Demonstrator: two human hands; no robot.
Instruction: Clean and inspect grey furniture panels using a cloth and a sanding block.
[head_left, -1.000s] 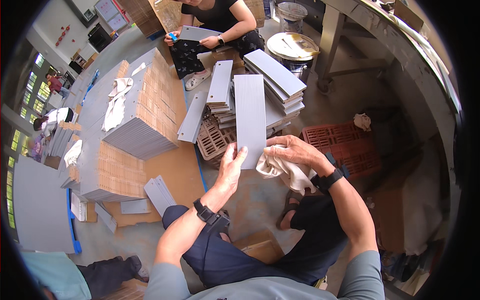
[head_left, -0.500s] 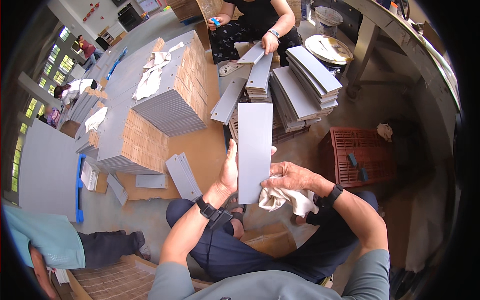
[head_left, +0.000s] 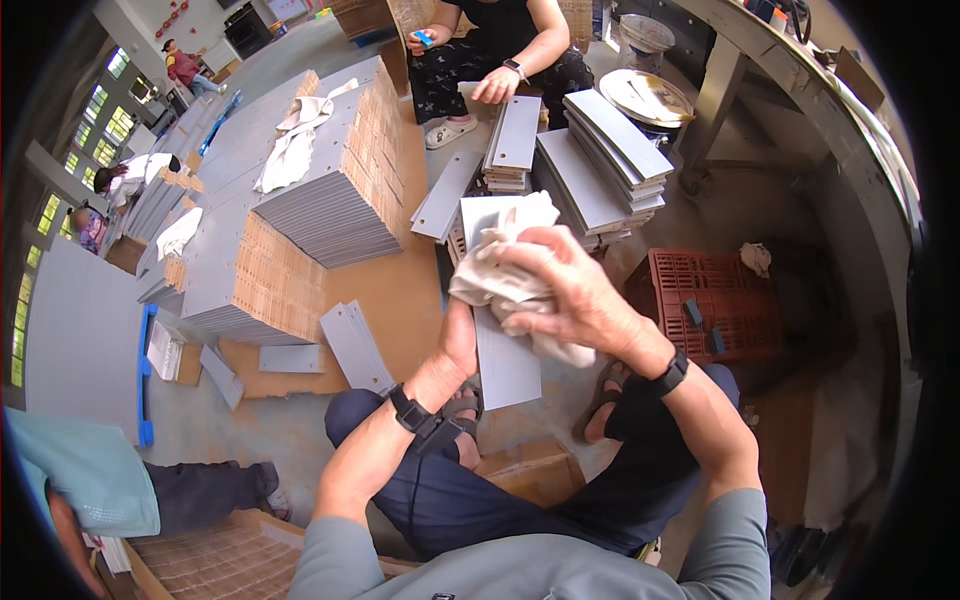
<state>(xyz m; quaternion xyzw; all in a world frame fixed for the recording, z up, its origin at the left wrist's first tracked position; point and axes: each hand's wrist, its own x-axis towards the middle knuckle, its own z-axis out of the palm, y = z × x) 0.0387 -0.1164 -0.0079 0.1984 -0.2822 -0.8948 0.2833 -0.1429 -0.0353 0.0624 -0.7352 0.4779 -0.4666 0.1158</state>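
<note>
Your knees and dark trousers (head_left: 470, 490) fill the near part of the view, with your sandalled feet on the floor just beyond. Your left hand (head_left: 462, 335), with a black wrist strap, grips the grey panel (head_left: 500, 345) along its left edge and holds it upright over your lap. Your right hand (head_left: 580, 290), with a dark watch at the wrist, is clenched around a crumpled off-white cloth (head_left: 500, 265) and presses it against the upper face of the panel, so the cloth hides most of the panel's top end.

Just beside your right knee stands a red plastic crate (head_left: 715, 285), with a few small dark pieces on it. To your left, loose grey panels (head_left: 355, 345) lie on a brown cardboard sheet (head_left: 400, 290) on the floor. Beyond them rise tall stacks of grey panels (head_left: 300, 210), with pale cloths draped on top. Straight ahead, past your hands, lower stacks of grey panels (head_left: 600, 165) lie near a seated person in dark clothes, whose hand (head_left: 495, 85) rests on one panel.
</note>
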